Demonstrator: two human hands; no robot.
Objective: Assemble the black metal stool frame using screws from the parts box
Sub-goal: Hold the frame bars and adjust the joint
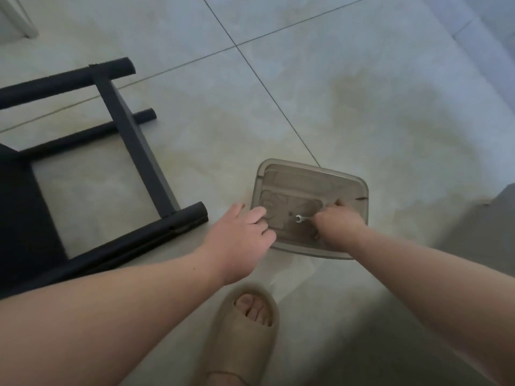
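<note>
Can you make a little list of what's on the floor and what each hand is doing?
Floor: grey tiles
Box: see-through plastic, on the floor
Stool frame: black, lying on its side, left of the box
Left hand: rests on the box's left edge
Right hand: inside the box, holding a small wrench
Slipper: beige, on a foot

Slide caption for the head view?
Right hand holds a small wrench in the parts box; left hand on its rim, stool frame beside.
</note>
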